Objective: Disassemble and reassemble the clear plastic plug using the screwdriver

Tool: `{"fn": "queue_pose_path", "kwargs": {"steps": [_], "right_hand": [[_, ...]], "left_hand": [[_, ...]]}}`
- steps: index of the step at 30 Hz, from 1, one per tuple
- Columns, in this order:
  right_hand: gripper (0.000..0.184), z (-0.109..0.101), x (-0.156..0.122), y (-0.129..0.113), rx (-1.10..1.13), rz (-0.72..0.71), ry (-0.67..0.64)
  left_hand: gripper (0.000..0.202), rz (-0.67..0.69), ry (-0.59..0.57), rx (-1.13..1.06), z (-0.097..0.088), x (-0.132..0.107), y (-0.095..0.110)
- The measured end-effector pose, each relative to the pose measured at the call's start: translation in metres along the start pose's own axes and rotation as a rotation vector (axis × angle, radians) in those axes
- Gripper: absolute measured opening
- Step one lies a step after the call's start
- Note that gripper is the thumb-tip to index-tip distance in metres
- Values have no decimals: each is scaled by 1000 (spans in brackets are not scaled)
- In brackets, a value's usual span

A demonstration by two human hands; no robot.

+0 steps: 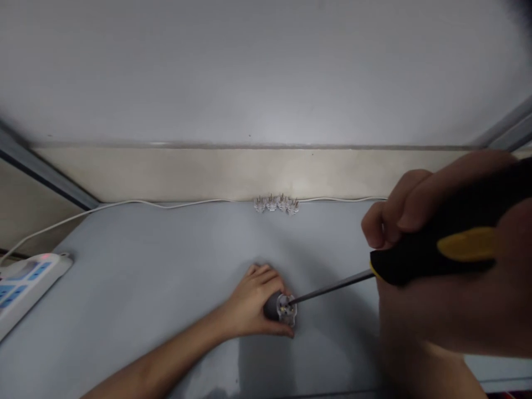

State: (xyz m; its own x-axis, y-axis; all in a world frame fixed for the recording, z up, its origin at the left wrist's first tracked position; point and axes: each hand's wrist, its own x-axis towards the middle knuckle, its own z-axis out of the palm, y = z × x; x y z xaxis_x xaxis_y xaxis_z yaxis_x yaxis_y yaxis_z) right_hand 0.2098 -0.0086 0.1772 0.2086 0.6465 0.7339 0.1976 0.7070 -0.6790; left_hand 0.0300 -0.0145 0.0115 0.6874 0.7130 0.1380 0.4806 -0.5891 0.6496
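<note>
My left hand (262,302) is wrapped round a dark grey cylindrical electrical plug (272,306), low over the grey table. Its clear plastic end (287,311), with small metal contacts inside, faces right. In my right hand (419,205), large and close to the camera, is a screwdriver (415,263) with a black and yellow handle. The long metal shank (332,288) slants down to the left, and its tip meets the clear end of the plug. Whether the tip sits in a screw is too small to tell.
Several clear plastic pieces with upright metal pins (276,204) stand in a row at the table's back edge. A white cable (166,206) runs along that edge. A white power strip (31,285) with blue sockets lies at the left. Behind rises a pale panel (266,77).
</note>
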Motion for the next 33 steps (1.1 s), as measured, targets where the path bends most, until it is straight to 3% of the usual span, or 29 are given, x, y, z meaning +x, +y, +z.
{"fn": "queue_pose_path", "kwargs": {"steps": [3,8,14,18,23,28,33], "right_hand": [[25,2,-1,2,34,-28,3],[22,-5,1,-7,-359,-4,-100],[12,-29,7,-2,-332,60,-271],[9,-35,2,5,-218,108,-253],[9,-22,-3,9,-104,127,-207],[21,-1,-3,5,36,47,49],[28,0,-1,-3,8,82,-73]], "left_hand": [[55,0,3,-4,1,2,3],[55,-6,3,-14,1,5,4],[56,-13,0,-12,1,5,2],[51,-27,-22,-7,1,6,4],[50,-26,-24,-7,2,8,6],[49,-14,-25,-7,1,4,4],[52,-7,-14,-14,0,2,4]]}}
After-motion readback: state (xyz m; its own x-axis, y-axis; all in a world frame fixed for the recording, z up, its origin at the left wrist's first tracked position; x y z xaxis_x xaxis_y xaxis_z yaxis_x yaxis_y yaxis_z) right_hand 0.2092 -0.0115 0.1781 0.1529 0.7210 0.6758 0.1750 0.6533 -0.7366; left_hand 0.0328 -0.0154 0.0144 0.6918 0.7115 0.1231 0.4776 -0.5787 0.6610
